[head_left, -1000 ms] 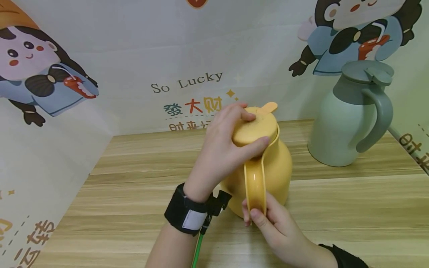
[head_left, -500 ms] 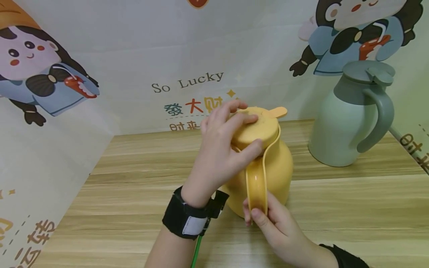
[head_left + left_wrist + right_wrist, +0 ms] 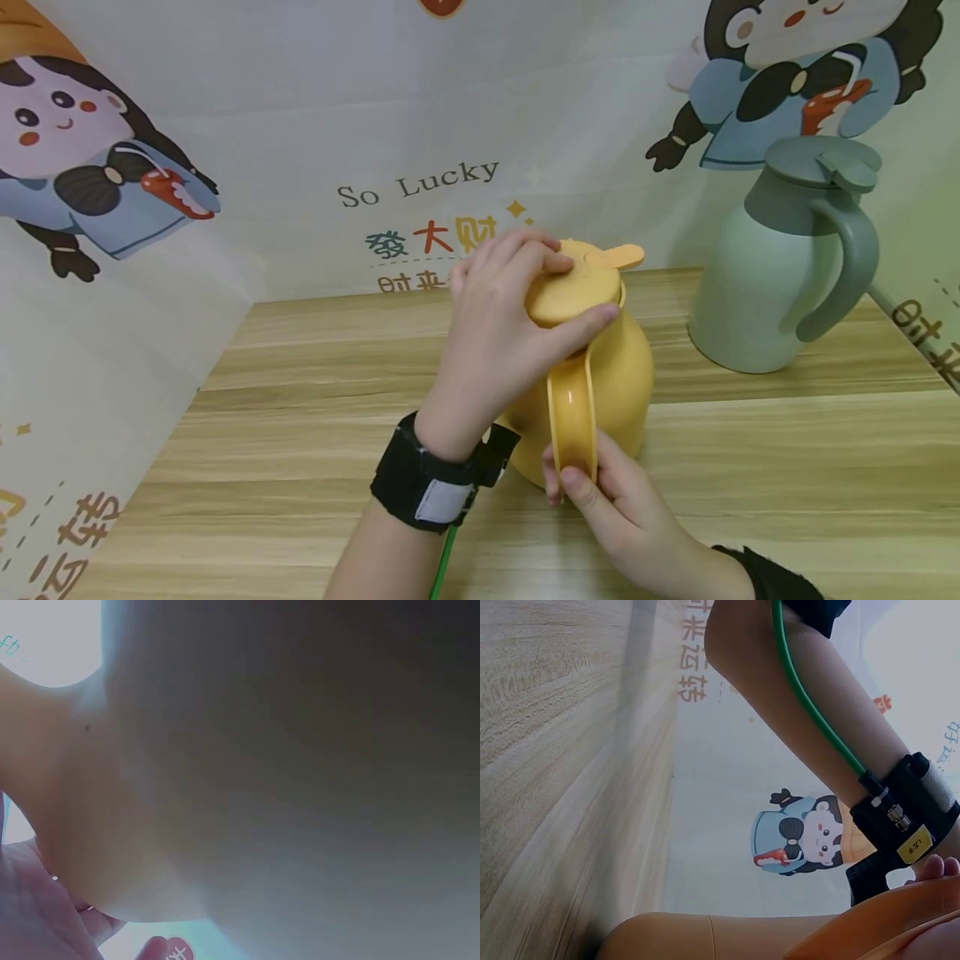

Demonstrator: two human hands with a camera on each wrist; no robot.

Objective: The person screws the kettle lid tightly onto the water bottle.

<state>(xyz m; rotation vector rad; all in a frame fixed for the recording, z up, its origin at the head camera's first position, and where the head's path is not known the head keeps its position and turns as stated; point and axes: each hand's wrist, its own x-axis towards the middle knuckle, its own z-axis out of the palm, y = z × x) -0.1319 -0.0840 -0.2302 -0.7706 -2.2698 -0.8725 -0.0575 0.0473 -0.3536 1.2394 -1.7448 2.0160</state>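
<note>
A yellow jug (image 3: 626,392) stands upright on the table in the head view, its handle (image 3: 572,408) facing me. My left hand (image 3: 498,312) grips its round yellow lid (image 3: 573,293), thumb along the near right rim and fingers over the far left side. The lid's small tab (image 3: 624,256) points right. Lower down, my right hand (image 3: 626,512) holds the handle, thumb on one side and fingers behind. In the left wrist view the jug body (image 3: 300,787) fills most of the picture, dark and blurred. The right wrist view shows the jug's side (image 3: 675,937) at the bottom.
A grey-green jug (image 3: 765,275) with a grey lid and handle stands at the back right of the wooden table (image 3: 262,467). Behind the table hangs a printed backdrop (image 3: 300,100) with cartoon figures. A green cable (image 3: 810,705) runs from the left wrist strap.
The lid's tab has swung clockwise, from pointing back right to pointing right. My left hand loosened its thumb, then laid it back along the rim. My right hand stays on the handle.
</note>
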